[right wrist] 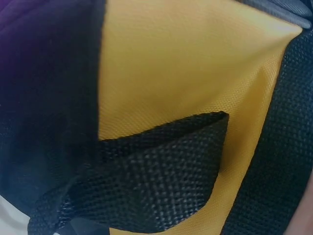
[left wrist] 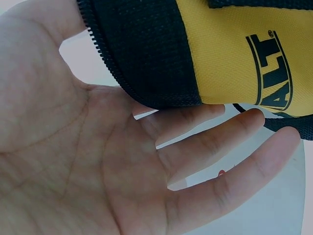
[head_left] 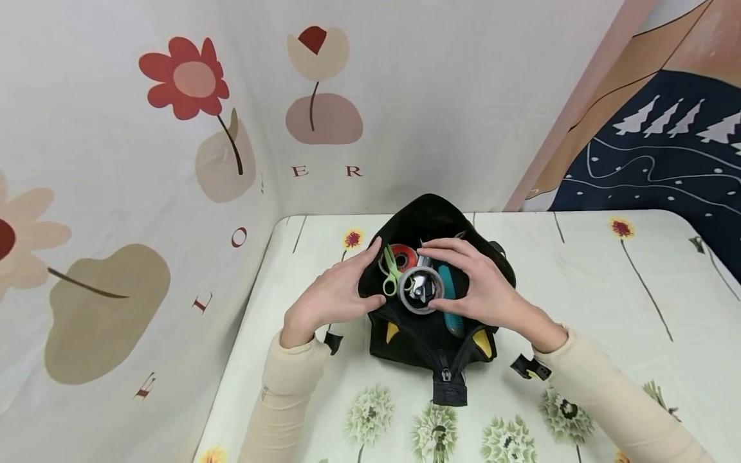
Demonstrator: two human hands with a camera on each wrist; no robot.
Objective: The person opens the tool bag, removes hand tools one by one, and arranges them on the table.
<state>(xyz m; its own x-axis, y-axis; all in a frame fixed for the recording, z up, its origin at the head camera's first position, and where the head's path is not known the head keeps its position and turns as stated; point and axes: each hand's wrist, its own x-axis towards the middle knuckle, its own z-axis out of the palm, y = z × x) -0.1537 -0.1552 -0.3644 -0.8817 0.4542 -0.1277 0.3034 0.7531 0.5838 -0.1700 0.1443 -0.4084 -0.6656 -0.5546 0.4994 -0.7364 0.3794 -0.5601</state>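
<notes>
A black tool bag (head_left: 405, 347) with yellow panels lies unzipped on the bed-like surface, its mouth facing up. My left hand (head_left: 341, 286) rests at the left rim with thumb and index finger spread. In the left wrist view, straight fingers (left wrist: 210, 147) lie beside the bag's yellow side (left wrist: 230, 54) and zipper edge. My right hand (head_left: 480, 283) holds a roll of tape (head_left: 421, 310) in the mouth, thumb on its near rim. Green-handled scissors (head_left: 390, 280), a red roll (head_left: 404, 254) and a teal-handled tool (head_left: 451, 299) lie inside. The right wrist view shows the bag's yellow panel (right wrist: 181, 68).
A black strap (right wrist: 156, 181) hangs over the panel. Buckle ends (head_left: 530, 368) lie on the flower-printed cloth (head_left: 608, 289) at either side of the bag. A zipper pull tab (head_left: 449, 391) points toward me. Printed fabric walls (head_left: 440, 96) stand behind and at left.
</notes>
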